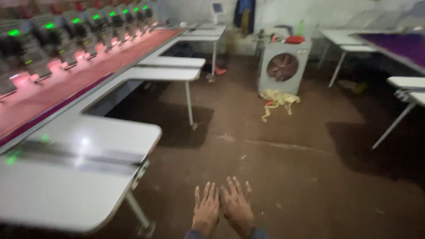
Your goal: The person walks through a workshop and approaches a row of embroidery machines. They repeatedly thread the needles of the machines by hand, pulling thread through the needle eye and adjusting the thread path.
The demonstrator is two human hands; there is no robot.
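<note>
My left hand (206,209) and my right hand (236,204) are stretched out side by side at the bottom of the head view, backs up, fingers spread, edges touching. Both hold nothing and hover over the brown floor (274,150). The nearest thing is the white table extension (66,186) of a long embroidery machine, to the left of my left hand.
The multi-head embroidery machine (75,35) with green lights and red fabric (66,79) runs along the left. A boxy air cooler (283,66) stands at the back with a crumpled yellowish cloth (278,101) before it. White tables (405,88) and purple fabric (398,44) stand at right.
</note>
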